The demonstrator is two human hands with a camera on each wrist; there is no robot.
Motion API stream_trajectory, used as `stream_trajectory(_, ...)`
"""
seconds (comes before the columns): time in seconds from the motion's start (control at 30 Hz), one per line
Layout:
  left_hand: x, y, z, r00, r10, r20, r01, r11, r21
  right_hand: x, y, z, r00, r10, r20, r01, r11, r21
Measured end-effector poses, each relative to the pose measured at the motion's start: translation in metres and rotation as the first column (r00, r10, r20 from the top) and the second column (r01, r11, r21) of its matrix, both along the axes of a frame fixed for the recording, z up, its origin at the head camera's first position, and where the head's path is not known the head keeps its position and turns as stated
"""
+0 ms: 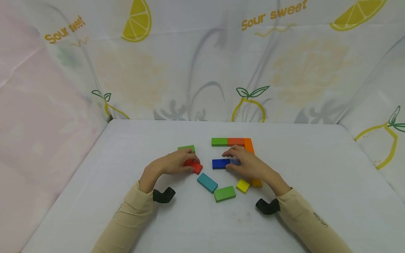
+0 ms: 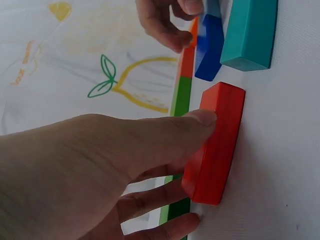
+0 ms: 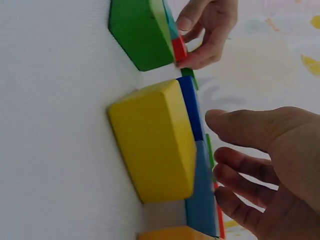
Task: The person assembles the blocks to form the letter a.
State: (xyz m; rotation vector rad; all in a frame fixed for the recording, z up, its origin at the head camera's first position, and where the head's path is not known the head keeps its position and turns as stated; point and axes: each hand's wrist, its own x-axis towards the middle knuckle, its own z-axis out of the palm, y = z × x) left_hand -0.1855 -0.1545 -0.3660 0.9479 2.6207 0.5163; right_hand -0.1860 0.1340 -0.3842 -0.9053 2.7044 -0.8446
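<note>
A red block (image 1: 197, 168) lies left of the table's middle, pinched by my left hand (image 1: 171, 163). The left wrist view shows the thumb on the near face of this red block (image 2: 220, 145) and fingertips at its far side. My right hand (image 1: 251, 165) hovers over a dark blue block (image 1: 219, 164) and a light blue block (image 1: 235, 162) set end to end. In the right wrist view its thumb and fingers stand apart, with nothing held between them, beside the light blue block (image 3: 201, 192).
A green block (image 1: 219, 142), another red block (image 1: 235, 142) and an orange block (image 1: 249, 146) form a corner behind. A yellow-orange block (image 1: 257, 183) continues the right side. Nearer lie teal (image 1: 207, 182), green (image 1: 224, 194) and yellow (image 1: 243, 186) blocks; one more green block (image 1: 186, 147) sits behind my left hand.
</note>
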Motion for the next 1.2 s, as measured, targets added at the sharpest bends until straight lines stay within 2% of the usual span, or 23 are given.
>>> stream_trajectory(0.17,0.000,0.005,0.002,0.998,0.054,-0.025,-0.054,0.998,0.028,-0.004,0.022,0.017,0.999,-0.034,0.005,0.034,0.999,-0.007)
stream_trajectory(0.27,0.000,0.012,-0.001,0.991,0.100,-0.090,-0.096,0.994,0.047,-0.008,0.041,0.026,0.998,-0.055,0.043,0.053,0.998,0.039)
stream_trajectory(0.33,0.001,0.019,-0.004,0.983,0.115,-0.143,-0.106,0.992,0.068,-0.010,0.052,0.030,0.993,-0.060,0.099,0.050,0.994,0.094)
stream_trajectory(0.4,0.002,0.026,-0.008,0.973,0.123,-0.197,-0.107,0.990,0.089,-0.010,0.060,0.033,0.983,-0.073,0.169,0.047,0.987,0.154)
stream_trajectory(0.53,0.005,0.039,-0.014,0.958,0.143,-0.247,-0.123,0.988,0.092,-0.011,0.068,0.035,0.953,-0.133,0.273,0.056,0.960,0.274)
stream_trajectory(0.6,0.007,0.043,-0.015,0.955,0.154,-0.254,-0.137,0.987,0.084,-0.012,0.069,0.033,0.940,-0.146,0.310,0.048,0.952,0.302)
stream_trajectory(0.8,0.009,0.048,-0.018,0.942,0.176,-0.287,-0.163,0.984,0.068,-0.018,0.071,0.022,0.916,-0.093,0.390,-0.011,0.967,0.255)
stream_trajectory(1.03,0.011,0.051,-0.021,0.938,0.204,-0.281,-0.185,0.978,0.092,-0.019,0.072,0.019,0.919,-0.075,0.388,-0.022,0.970,0.241)
stream_trajectory(1.2,0.012,0.053,-0.023,0.931,0.208,-0.301,-0.190,0.978,0.088,-0.020,0.070,0.017,0.915,-0.069,0.397,-0.026,0.973,0.228)
